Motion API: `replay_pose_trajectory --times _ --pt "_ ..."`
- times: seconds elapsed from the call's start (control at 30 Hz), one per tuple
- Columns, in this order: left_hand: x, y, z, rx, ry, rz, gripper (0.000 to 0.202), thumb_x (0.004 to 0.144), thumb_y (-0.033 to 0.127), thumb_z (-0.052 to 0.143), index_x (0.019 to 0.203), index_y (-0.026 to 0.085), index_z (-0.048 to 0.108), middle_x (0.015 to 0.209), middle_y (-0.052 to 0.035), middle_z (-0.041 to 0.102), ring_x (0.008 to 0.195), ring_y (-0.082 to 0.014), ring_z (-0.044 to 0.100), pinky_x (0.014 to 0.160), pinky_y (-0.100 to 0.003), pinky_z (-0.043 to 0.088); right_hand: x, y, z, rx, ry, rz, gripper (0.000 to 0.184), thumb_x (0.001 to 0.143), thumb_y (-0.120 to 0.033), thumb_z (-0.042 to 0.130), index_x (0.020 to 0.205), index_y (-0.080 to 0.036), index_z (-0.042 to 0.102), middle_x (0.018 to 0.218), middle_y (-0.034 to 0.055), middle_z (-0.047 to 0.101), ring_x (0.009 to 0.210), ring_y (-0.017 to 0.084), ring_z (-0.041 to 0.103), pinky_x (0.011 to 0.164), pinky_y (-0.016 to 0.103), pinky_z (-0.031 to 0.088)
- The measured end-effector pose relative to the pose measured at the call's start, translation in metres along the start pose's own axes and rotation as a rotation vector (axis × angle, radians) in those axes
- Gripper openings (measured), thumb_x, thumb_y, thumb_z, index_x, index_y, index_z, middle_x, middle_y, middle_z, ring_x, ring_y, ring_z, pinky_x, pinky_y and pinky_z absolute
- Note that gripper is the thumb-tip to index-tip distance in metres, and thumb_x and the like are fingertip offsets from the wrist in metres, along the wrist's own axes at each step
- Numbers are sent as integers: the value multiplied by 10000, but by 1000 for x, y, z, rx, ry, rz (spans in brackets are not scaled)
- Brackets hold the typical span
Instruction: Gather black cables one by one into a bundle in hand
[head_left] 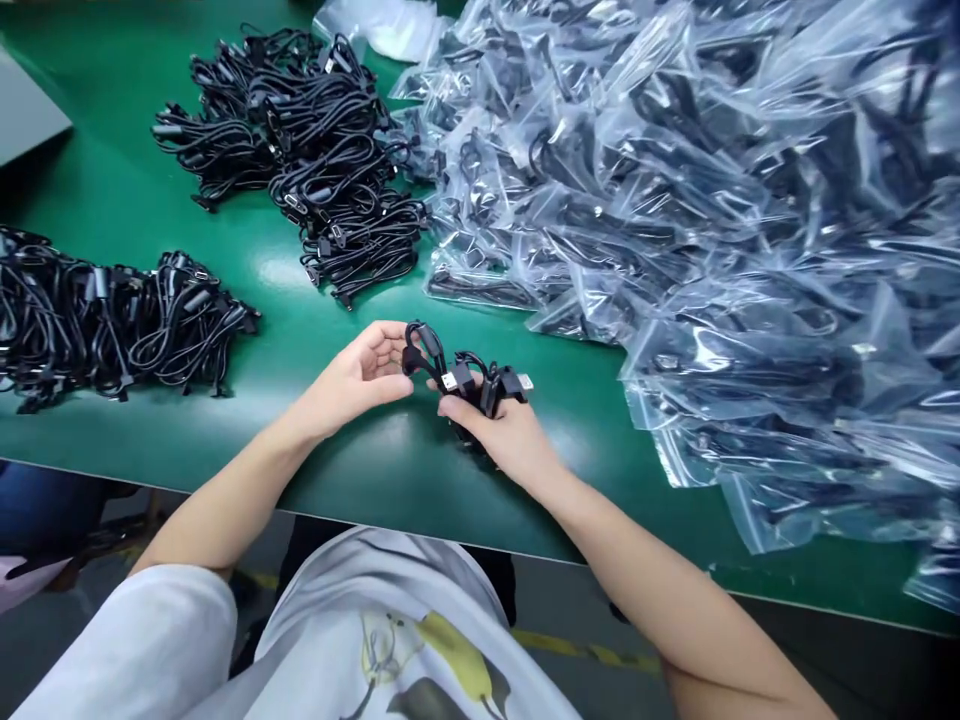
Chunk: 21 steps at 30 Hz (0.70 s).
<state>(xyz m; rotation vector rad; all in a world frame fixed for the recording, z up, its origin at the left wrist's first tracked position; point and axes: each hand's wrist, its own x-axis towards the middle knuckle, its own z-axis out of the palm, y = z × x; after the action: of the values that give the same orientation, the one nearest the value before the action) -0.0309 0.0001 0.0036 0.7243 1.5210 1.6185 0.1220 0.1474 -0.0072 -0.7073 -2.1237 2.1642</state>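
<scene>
Just above the green table, my right hand (pixel 502 435) is closed around a bunch of black USB cables (pixel 491 385). White-and-metal USB plugs stick out above the thumb and on the right side of the bunch. Left of it, my left hand (pixel 367 370) is half curled, thumb and fingers apart. Its fingertips are right beside a looped cable end with a black connector (pixel 412 358); whether they touch it, I cannot tell. My right palm and the cables themselves hide the lower part of the bunch.
Loose black cables form a pile (pixel 300 140) at the upper left and a row (pixel 112 320) at the far left. Clear plastic bags of cables (pixel 675 220) cover the right side. A grey box corner (pixel 30 105) stands at the left edge of the green table (pixel 360 480).
</scene>
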Motion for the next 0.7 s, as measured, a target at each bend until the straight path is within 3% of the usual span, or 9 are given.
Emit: replay_pose_trajectory --times 0.07,0.13,0.3,0.47,0.7 --pt "-1 0 -2 12 22 -21 554 660 477 888 1042 197 602 1008 -49 679 907 -163 641 832 -283 513 -2 1 0 -154 40 -73 171 856 -354 663 903 -202 723 841 32 718 808 209 643 769 336 485" --pt "-2 2 -1 19 28 -47 504 672 513 869 941 184 598 936 -33 664 852 -151 617 803 -272 497 -6 2 2 -306 45 -236 135 869 -252 616 950 -205 713 851 30 713 785 198 639 738 321 476" --pt "-4 9 2 110 36 -61 416 755 516 796 744 166 571 867 -30 625 777 -137 554 769 -276 462 -11 3 2 -658 55 -616 300 851 -98 489 1080 -161 673 813 59 693 699 191 602 643 302 453" --pt "-5 12 1 237 65 31 287 829 434 743 829 163 646 973 -67 662 944 -181 590 898 -306 462 -10 5 2 -778 84 -662 303 861 -94 458 1075 -152 663 804 64 692 693 203 611 639 312 467" --pt "-3 12 0 90 118 -73 363 719 389 846 902 167 624 900 -14 637 730 -108 550 701 -239 465 -11 8 1 -819 142 -722 283 898 -141 498 1138 -126 645 890 94 730 745 231 650 656 340 480"
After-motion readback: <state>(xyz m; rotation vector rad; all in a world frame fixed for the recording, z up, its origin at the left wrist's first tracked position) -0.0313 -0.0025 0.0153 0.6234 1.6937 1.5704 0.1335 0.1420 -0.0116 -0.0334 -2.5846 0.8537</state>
